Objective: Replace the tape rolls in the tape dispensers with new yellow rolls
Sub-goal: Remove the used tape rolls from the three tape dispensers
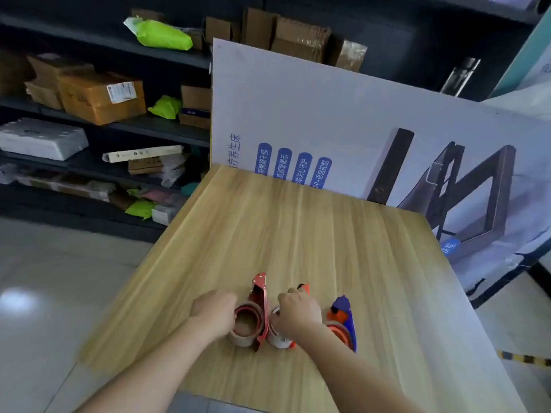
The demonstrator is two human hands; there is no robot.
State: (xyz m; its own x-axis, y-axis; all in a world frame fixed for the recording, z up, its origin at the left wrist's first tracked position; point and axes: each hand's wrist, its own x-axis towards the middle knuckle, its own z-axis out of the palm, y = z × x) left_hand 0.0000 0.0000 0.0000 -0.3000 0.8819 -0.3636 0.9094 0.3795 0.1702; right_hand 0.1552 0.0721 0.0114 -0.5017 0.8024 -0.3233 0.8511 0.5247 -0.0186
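Left hand [213, 312] is curled round the brown roll [246, 324] just left of the red dispenser [260, 305], whose long axis runs straight away, while right hand [296, 312] grips the middle dispenser [304, 289] just right of it.

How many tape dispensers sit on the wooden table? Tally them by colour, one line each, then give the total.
Red metal tape dispenser, its roll under the left hand: 1
Orange tape dispenser, mostly covered by the right hand: 1
Blue tape dispenser with an orange roller: 1
Total: 3 dispensers on the light wooden table
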